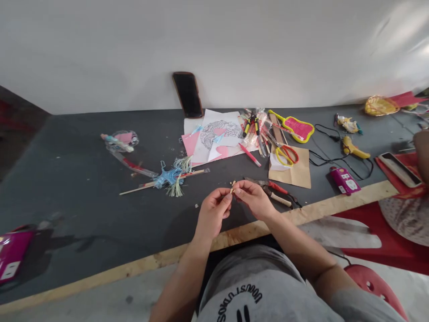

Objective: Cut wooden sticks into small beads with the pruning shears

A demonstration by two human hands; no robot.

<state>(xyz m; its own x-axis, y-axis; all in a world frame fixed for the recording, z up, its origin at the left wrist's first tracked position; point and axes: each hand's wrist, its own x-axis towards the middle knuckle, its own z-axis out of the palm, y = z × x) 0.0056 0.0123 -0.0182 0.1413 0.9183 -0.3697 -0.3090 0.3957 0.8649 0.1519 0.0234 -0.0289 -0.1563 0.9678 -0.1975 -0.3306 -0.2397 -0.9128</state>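
Over the front of the table, my left hand [213, 211] pinches a small pale stick-like piece [231, 191] between thumb and finger. My right hand [256, 200] meets it there, its fingertips closed on the same piece. The piece is too small to name exactly. A few pale crumbs [233, 183] lie just beyond the fingertips. Right behind my right hand are pliers with red handles [278, 188] and another tool with a pale handle [280, 199]. To the left lies a blue tasselled ornament [169, 175] across thin wooden sticks [137, 189].
A phone [188, 95] leans on the wall above a dragon drawing [219, 132]. Scissors [284, 154] lie on brown paper [303, 172]. Further right are a glue gun [355, 148], its black cord and a purple power box [344, 180]. Another person's arm [422, 152] shows at the right edge.
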